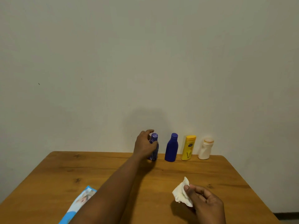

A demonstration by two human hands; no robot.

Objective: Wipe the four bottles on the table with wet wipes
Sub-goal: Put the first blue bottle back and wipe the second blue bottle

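At the far edge of the wooden table (210, 173), against the wall, the head view shows your four bottles standing upright in a row. From left to right they are a patterned purple bottle (154, 147), a plain blue bottle (171, 148), a yellow bottle (189, 147) and a dented cream bottle (205, 149). Your left hand (144, 145) has its fingers and thumb curled round the purple bottle at the left end of the row, with the cap showing above the fingers. The base sits at or just above the tabletop; you cannot tell from here whether it is lifted.

Your right hand (206, 202) is close to you at the near right, well apart from the row. It pinches a crumpled white wet wipe (181, 194) between thumb and fingers, and the wipe sticks out to the left.

What the next move likely turns on is this: the gripped bottle lies far forward and to the left of the wipe, with its long axis vertical. You would probably bring bottle and wipe together, most easily by drawing the bottle back towards you. The blue bottle stands just beside it, so lift clear of that one.

The blue pack of wipes (80, 201) lies at the near left, partly under your left forearm.
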